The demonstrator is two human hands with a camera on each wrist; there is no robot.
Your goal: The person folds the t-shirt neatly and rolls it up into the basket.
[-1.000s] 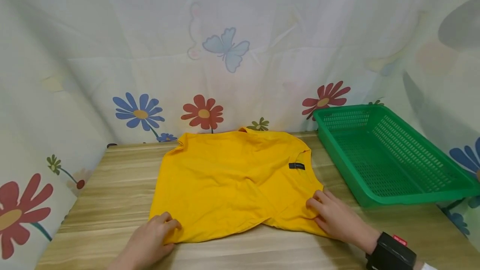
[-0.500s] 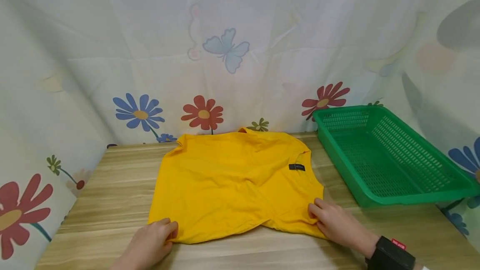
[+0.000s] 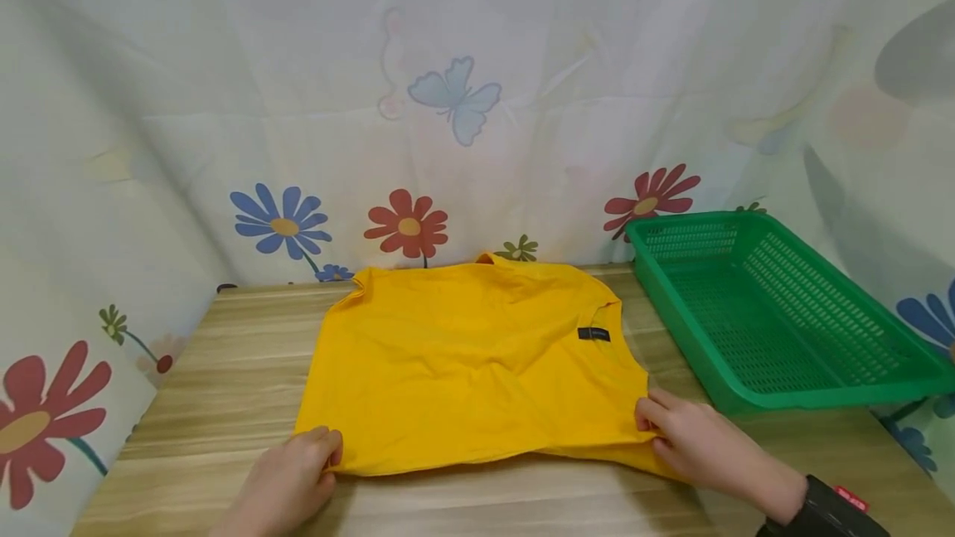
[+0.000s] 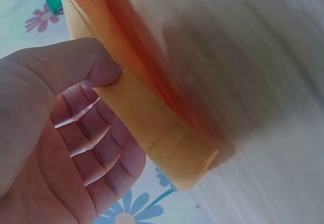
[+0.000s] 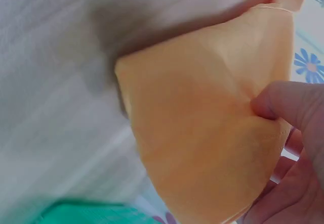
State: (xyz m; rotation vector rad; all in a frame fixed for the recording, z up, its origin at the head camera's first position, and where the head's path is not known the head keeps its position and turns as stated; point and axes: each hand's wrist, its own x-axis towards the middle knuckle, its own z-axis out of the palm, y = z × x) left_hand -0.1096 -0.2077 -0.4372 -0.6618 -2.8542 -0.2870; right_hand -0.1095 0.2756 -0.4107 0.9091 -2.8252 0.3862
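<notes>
A yellow shirt [image 3: 448, 363] lies spread on the table, its collar with a dark label [image 3: 593, 334] toward the right. My left hand [image 3: 287, 475] pinches the shirt's near left corner; in the left wrist view the thumb [image 4: 104, 64] presses on the cloth with the fingers behind it. At the near right, my right hand [image 3: 697, 442] pinches the edge below the collar. The right wrist view shows a flap of the yellow cloth [image 5: 202, 118] hanging from that thumb and fingers. Between the hands the near edge is drawn fairly straight.
A green plastic basket [image 3: 682, 346] with perforated sides stands to the right of the shirt. The wood-grain table [image 3: 224, 371] ends at a flowered curtain [image 3: 336, 147] behind and at both sides. A black band [image 3: 821, 512] is on the right wrist.
My right hand has moved a little to the right with the shirt's edge, and the near edge has straightened and lifted there. The left hand has shifted slightly on its corner.
</notes>
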